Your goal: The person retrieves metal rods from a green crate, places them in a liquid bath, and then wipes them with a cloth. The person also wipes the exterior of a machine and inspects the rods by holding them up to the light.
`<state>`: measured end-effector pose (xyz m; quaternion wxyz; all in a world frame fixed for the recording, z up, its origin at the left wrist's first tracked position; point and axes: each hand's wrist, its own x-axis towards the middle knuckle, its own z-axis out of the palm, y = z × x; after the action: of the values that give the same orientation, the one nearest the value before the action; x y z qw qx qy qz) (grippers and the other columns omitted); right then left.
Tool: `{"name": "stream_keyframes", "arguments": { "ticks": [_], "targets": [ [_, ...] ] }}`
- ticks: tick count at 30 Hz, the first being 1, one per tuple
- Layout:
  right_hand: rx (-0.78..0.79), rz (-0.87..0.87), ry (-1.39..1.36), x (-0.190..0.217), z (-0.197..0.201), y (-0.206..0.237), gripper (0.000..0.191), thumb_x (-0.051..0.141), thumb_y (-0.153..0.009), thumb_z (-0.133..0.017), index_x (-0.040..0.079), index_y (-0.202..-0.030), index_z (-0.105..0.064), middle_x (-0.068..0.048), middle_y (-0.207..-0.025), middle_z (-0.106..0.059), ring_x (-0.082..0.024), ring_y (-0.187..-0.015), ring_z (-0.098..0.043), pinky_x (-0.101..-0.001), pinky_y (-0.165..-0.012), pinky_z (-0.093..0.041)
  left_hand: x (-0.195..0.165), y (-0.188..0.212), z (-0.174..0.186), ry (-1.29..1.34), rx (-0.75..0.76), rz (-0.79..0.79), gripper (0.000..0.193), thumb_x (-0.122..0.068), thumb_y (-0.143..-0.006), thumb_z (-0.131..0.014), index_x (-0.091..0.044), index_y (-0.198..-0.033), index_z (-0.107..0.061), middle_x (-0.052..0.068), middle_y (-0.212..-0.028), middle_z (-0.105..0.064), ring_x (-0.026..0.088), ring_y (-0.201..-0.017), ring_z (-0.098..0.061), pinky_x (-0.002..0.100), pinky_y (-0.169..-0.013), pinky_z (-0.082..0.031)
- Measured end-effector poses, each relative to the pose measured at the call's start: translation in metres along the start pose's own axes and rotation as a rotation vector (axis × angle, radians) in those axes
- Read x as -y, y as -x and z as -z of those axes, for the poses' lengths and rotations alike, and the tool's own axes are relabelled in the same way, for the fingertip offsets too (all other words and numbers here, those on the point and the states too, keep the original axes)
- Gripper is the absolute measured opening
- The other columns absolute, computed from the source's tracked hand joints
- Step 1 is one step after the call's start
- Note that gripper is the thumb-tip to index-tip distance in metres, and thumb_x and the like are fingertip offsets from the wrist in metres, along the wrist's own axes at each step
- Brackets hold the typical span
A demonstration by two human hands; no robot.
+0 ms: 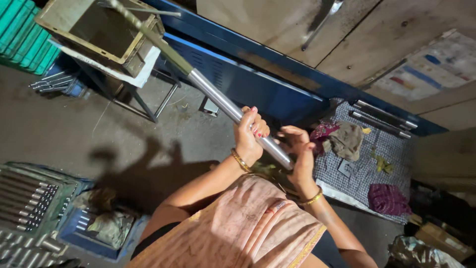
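A long shiny steel rod (213, 94) slants from the upper left down to the middle of the head view. Its far end is thinner and darker and reaches over a grey metal box (101, 32). My left hand (249, 135) is wrapped around the rod near its lower part. My right hand (300, 151) cups the rod's lower end with the fingers spread around it. Both wrists wear gold bangles. A peach cloth (248, 228) covers my lap below the hands.
A checked cloth (367, 164) with rags and two finished rods (382, 116) lies at the right. A crate of several steel rods (29, 198) sits at the lower left. A blue machine panel (258, 82) runs behind. Green crates (22, 34) stand at the top left.
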<state>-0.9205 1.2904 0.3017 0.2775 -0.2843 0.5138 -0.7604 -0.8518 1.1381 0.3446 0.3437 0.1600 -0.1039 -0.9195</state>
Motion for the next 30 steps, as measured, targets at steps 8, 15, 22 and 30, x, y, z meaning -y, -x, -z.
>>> {"name": "stream_keyframes", "arguments": {
  "ticks": [8,15,22,30],
  "targets": [
    [0.240,-0.080,0.498,0.030,0.009,-0.030,0.070,0.063,-0.106,-0.046,0.002,-0.138,-0.059,-0.010,-0.129,-0.066,-0.021,-0.124,-0.058,-0.0386,-0.112,-0.043,0.005,-0.021,0.007,-0.376,0.106,0.055,0.040,-0.011,-0.093,-0.069,-0.018,-0.069,-0.038,-0.004,-0.053,-0.040,0.009,-0.039,-0.039,0.031,-0.037,-0.035],
    [-0.048,0.074,-0.068,0.047,0.046,-0.084,0.067,0.054,-0.101,-0.055,0.007,-0.148,-0.049,-0.010,-0.137,-0.063,-0.026,-0.128,-0.061,-0.0433,-0.112,-0.048,0.012,-0.053,0.027,-1.584,0.368,0.013,0.030,-0.032,-0.083,-0.079,-0.003,-0.084,-0.071,0.016,-0.070,-0.068,0.030,-0.063,-0.068,0.041,-0.057,-0.052],
    [-0.580,-0.043,-0.336,-0.061,0.143,-0.073,0.028,0.031,-0.110,-0.053,0.006,-0.102,-0.060,-0.018,-0.107,-0.072,-0.032,-0.100,-0.069,-0.0452,-0.093,-0.050,0.076,-0.049,0.068,-1.983,0.562,0.345,0.036,-0.030,-0.078,-0.079,-0.003,-0.101,-0.071,0.026,-0.097,-0.073,0.042,-0.096,-0.071,0.050,-0.084,-0.056],
    [-1.006,0.054,-0.430,-0.093,0.315,-0.052,0.017,0.015,-0.107,-0.053,0.004,-0.097,-0.061,-0.011,-0.083,-0.063,-0.035,-0.083,-0.070,-0.0477,-0.087,-0.062,0.137,-0.062,0.044,-2.272,0.806,0.265,0.023,-0.015,-0.089,-0.056,-0.005,-0.103,-0.070,0.025,-0.099,-0.073,0.043,-0.095,-0.071,0.054,-0.085,-0.056]
  ]
}}
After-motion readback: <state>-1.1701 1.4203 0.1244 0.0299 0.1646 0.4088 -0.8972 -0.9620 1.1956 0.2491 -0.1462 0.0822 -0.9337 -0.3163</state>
